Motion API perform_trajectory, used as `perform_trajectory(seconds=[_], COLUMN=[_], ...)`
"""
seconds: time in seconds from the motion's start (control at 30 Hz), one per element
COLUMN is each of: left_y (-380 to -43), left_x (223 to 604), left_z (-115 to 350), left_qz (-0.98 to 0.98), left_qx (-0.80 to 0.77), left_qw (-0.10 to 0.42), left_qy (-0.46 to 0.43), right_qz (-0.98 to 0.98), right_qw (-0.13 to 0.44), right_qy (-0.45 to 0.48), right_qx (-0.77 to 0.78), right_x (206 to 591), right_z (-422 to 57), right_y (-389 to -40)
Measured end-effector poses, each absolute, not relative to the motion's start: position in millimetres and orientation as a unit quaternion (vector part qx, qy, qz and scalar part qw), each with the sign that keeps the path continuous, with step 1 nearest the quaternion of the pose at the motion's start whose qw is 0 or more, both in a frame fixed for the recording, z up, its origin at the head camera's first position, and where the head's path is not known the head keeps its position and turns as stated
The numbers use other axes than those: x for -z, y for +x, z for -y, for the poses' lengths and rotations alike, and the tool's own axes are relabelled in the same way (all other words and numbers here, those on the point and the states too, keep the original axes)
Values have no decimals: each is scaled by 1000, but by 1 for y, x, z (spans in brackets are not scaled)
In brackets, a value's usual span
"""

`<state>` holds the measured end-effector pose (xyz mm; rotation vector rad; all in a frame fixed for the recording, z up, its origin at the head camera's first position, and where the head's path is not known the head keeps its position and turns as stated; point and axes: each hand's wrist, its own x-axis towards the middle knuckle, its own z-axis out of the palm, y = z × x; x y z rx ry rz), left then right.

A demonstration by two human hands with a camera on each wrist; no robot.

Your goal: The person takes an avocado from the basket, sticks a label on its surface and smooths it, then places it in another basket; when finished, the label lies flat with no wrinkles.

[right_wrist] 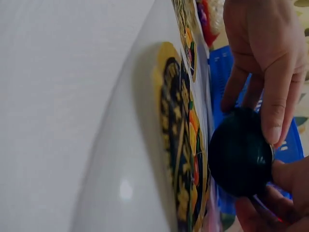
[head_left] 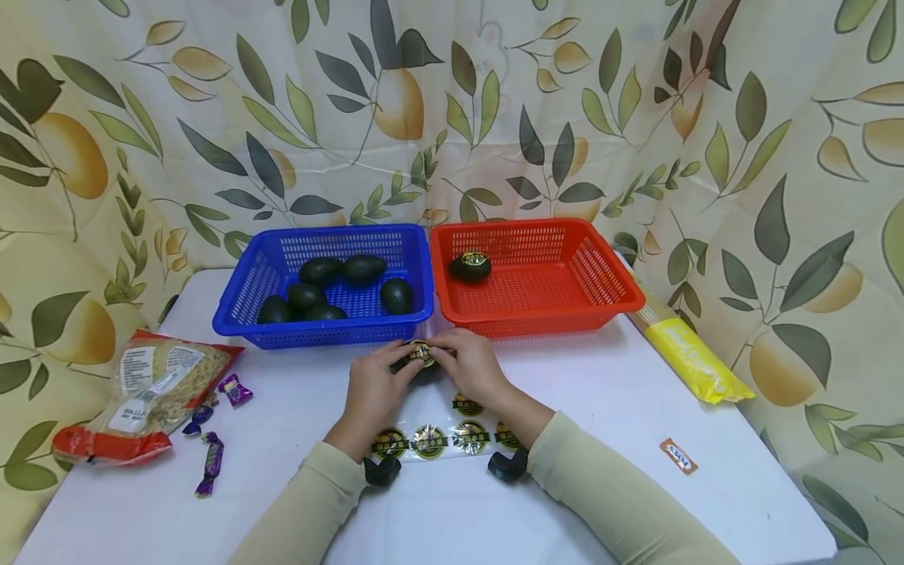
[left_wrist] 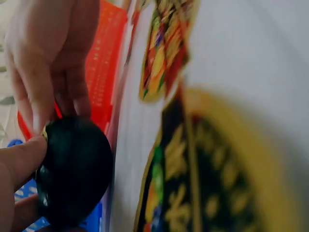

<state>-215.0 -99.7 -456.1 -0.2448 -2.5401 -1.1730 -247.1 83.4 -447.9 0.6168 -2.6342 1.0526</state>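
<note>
A dark green avocado [left_wrist: 77,169] is between my hands, just in front of the baskets. My left hand [head_left: 377,386] holds it from the left, thumb and fingers on its sides. From the right, my right hand [head_left: 472,366] grips it too, its thumb near the top, as the right wrist view shows. A black-and-gold round sticker [head_left: 421,353] lies on the avocado's upper face, both thumbs at its edges. Under my wrists is a clear sheet [head_left: 424,410] bearing several more such stickers [head_left: 429,441].
Several avocados [head_left: 363,269] lie in a blue basket [head_left: 325,336]. Beside it, a red basket [head_left: 544,320] contains one stickered avocado [head_left: 470,267]. At left are a grain bag [head_left: 151,392] and wrapped candies [head_left: 209,464]; at right, a yellow noodle pack [head_left: 695,357] and a small brown packet [head_left: 679,456].
</note>
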Motion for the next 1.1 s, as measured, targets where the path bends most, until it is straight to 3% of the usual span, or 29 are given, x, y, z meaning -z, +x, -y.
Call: perform_trajectory(seconds=[0.3, 0.43, 0.63, 1.1], left_y=[-222, -222, -224, -228], left_x=[453, 453, 456, 452], left_z=[109, 111, 110, 112], left_qz=[883, 881, 861, 844], left_qx=[438, 445, 488, 528], left_qw=[150, 144, 127, 91], left_qy=[-68, -69, -64, -26], right_qz=[908, 910, 910, 901], right_qw=[170, 168, 160, 36], right_qy=[319, 353, 352, 293], right_qx=[-210, -139, -152, -319], right_x=[445, 444, 446, 438], right_z=[-78, -72, -74, -90], right_y=[-239, -235, -242, -256])
